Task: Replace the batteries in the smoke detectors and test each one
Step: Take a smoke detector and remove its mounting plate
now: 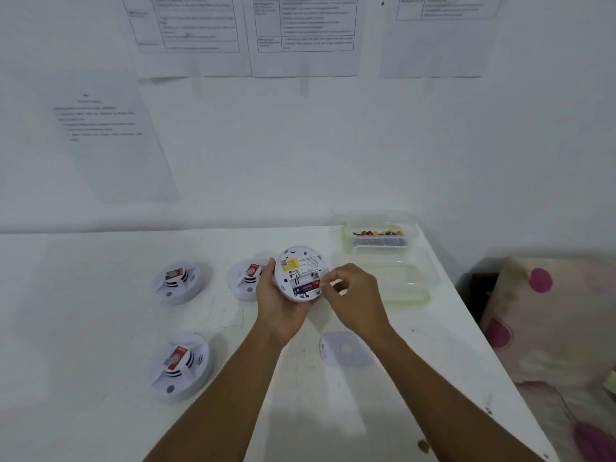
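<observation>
Three detectors on scuffed white table | printed sheets on wall

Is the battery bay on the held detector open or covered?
Open: the left hand holds the detector back-side up, with one battery exposed.

The held detector is showing a white back with a yellow label and a blue-and-red battery. The far-left detector, the middle detector and the near-left detector, all white, are each carrying a red tag and black stripes. The table is showing white with grey scuffs. The far-right clear tub is displaying red, orange, purple and blue loose batteries. At the right, a cream cloth is showing pink dots.
</observation>
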